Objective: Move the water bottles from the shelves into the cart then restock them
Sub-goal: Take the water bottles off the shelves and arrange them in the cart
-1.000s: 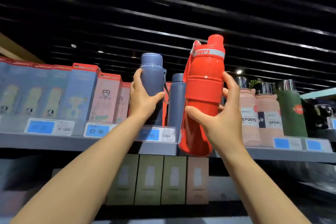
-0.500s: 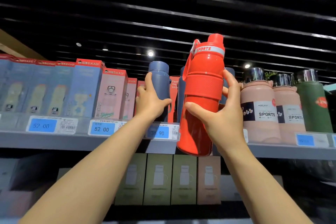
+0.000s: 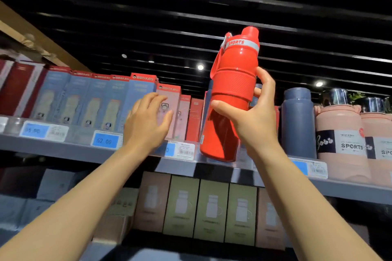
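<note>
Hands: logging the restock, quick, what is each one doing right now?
Left hand: open, holding nothing, in front of the boxes.
Right hand: closed around the red bottle.

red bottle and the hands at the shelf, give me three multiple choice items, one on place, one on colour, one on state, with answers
1. Where is the red bottle?
A. lying in a cart
B. held up in front of the upper shelf
C. standing on the lower shelf

2. What colour is the tall bottle just right of the right hand?
A. dark blue
B. green
C. yellow

3. What is the left hand doing?
A. gripping a blue bottle
B. pinching a price tag
C. open, holding nothing

Answers:
1. B, the right hand grips it with its base near the shelf edge.
2. A, its body and cap are slate blue beside the pink SPORTS bottles.
3. C, its fingers are spread before the pink box, nothing in its grasp.
</note>
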A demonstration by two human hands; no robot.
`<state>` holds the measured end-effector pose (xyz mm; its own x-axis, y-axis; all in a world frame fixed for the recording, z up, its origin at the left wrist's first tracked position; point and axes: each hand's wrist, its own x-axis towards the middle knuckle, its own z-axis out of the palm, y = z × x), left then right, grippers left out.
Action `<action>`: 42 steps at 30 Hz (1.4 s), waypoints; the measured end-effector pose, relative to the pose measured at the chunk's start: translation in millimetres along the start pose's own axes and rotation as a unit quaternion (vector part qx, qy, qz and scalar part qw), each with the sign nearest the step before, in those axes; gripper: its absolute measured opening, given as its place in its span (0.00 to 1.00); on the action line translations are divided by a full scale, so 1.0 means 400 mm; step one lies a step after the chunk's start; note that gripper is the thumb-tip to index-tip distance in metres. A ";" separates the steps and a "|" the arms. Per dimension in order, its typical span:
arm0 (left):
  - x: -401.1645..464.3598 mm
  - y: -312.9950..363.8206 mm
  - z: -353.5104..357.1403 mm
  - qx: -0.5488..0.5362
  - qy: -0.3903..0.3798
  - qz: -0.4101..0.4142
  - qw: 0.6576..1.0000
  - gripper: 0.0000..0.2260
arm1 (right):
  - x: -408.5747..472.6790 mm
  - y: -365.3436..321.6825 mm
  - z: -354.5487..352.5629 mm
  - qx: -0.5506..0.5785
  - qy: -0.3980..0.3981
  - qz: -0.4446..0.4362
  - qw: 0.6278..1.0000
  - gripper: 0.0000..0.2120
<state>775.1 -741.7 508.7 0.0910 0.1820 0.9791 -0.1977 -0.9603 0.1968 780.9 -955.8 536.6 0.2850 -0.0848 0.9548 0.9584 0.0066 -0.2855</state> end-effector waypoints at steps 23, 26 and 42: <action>-0.048 -0.467 -0.182 0.192 -0.096 0.134 0.968 0.27 | -0.050 0.031 0.622 -0.211 -0.019 0.041 0.977 0.48; -0.050 -0.469 -0.181 0.186 -0.091 0.138 0.969 0.26 | -0.051 0.030 0.627 -0.252 -0.044 0.051 0.966 0.48; -0.053 -0.472 -0.183 0.168 -0.105 0.143 0.970 0.27 | -0.058 0.038 0.633 -0.400 -0.061 0.060 0.912 0.49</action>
<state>739.1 -548.9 454.6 0.2828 -0.1149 0.9523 0.0810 -0.9864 -0.1431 793.5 -701.5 531.3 0.4345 -0.0193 0.9005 0.6134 -0.7257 -0.3115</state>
